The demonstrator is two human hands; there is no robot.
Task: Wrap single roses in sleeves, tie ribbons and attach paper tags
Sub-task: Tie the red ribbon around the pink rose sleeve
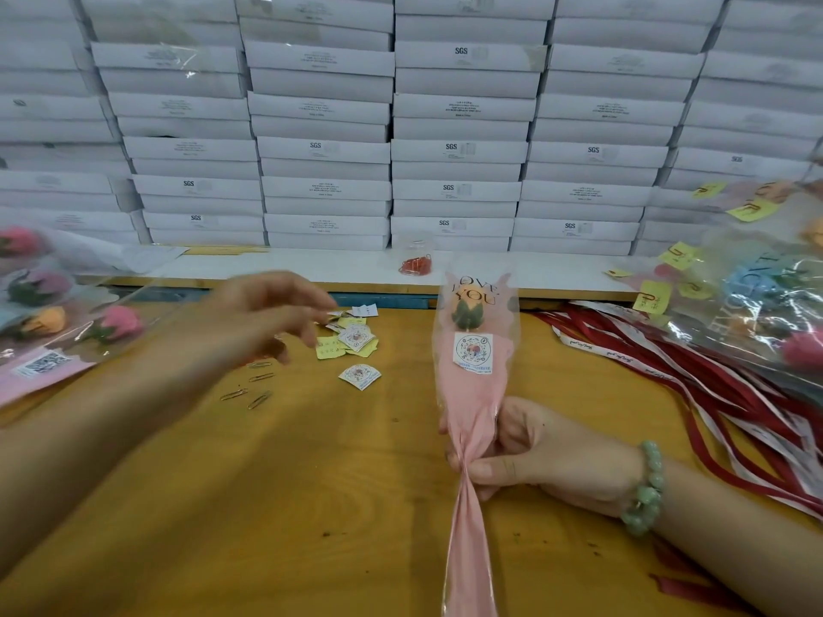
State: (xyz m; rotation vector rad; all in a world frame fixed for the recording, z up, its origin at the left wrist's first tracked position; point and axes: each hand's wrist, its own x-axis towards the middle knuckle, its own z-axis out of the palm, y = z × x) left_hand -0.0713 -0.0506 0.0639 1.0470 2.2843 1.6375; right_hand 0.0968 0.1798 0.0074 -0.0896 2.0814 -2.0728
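A single orange rose (467, 310) stands in a pink and clear sleeve (475, 385) printed "LOVE YOU", with a white round-logo sticker on its front. My right hand (547, 456) grips the sleeve at its gathered neck and holds it upright over the wooden table (311, 483). My left hand (271, 313), blurred, hovers with loosely spread fingers above the small paper tags (352, 345) and holds nothing. Red and white ribbons (694, 385) lie in a heap to the right.
Several gold paper clips (251, 389) lie near the tags, and a bag of red clips (415, 264) sits on the back ledge. Sleeved roses are piled at the left (67, 322) and the right (757, 296). Stacked white boxes (458, 149) wall off the back.
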